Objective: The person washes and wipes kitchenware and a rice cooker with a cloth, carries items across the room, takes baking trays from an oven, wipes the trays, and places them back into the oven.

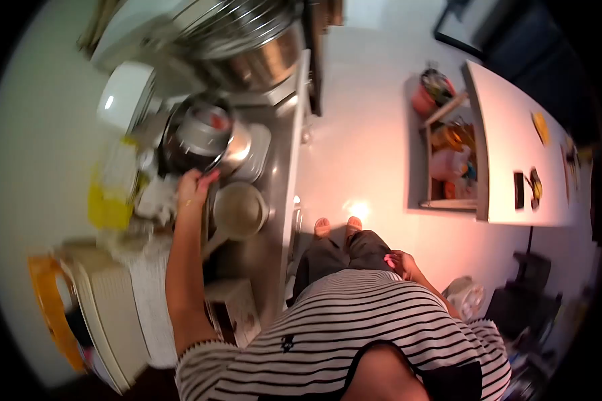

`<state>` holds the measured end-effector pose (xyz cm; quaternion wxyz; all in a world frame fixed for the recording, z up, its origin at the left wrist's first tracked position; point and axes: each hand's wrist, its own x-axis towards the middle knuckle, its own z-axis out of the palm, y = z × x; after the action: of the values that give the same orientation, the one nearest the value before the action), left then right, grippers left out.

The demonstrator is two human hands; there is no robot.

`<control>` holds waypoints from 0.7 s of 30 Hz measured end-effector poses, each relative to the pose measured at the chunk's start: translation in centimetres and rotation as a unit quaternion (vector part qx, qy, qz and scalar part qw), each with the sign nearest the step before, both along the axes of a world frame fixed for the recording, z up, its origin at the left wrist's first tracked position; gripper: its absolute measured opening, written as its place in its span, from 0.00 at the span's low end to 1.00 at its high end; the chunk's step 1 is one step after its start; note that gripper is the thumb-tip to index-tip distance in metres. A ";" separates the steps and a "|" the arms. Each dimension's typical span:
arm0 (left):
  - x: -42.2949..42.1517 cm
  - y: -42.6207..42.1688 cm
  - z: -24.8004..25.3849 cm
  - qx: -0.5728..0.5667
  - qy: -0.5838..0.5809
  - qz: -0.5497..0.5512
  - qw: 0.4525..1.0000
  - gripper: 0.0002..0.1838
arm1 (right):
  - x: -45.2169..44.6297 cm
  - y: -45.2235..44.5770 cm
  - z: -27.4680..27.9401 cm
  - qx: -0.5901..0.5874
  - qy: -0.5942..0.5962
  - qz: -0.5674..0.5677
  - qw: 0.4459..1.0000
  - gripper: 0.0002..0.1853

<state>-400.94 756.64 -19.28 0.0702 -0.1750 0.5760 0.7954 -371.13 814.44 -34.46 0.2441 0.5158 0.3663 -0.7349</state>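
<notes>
My left hand (195, 186) reaches over the counter, its fingers closed at the near rim of a dark round pot (177, 148). A smaller metal pot (207, 130) with something reddish inside sits in or on it; blur hides how they are stacked. Just below my hand lies a pale saucepan (239, 210), its handle pointing toward me. A shiny metal bowl (237, 146) and a whitish tray (257, 155) are close by on the right. My right hand (401, 264) hangs beside my thigh, fingers loosely bent and apart, with no object visible in it.
A large steel pot (257, 60) and a wire rack (231, 23) stand at the counter's far end. White cloth (157, 200) and a yellow item (107, 207) line the wall side. Across the floor (354, 134) is a white cabinet (515, 154) with filled shelves.
</notes>
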 end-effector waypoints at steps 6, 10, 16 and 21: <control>-0.1 6.3 4.3 -0.488 0.214 -0.166 0.830 0.12 | 0.2 -0.6 1.4 0.179 0.022 -0.047 0.982 0.13; 1.7 22.8 0.8 -0.357 0.230 -0.224 0.877 0.12 | -1.1 0.0 1.8 0.241 0.013 0.074 0.968 0.09; 9.3 43.1 -3.5 -0.184 0.228 -0.556 0.778 0.12 | 4.8 4.9 6.3 0.353 0.114 -0.027 0.928 0.08; 18.8 63.1 -6.6 -0.088 0.266 -0.776 0.565 0.12 | 15.9 17.8 19.9 0.669 0.238 -0.121 0.693 0.08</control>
<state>-382.13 819.71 -25.93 0.4878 0.5535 0.5504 0.3908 -355.26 832.26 -14.56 -0.3520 0.3904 0.7417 -0.4166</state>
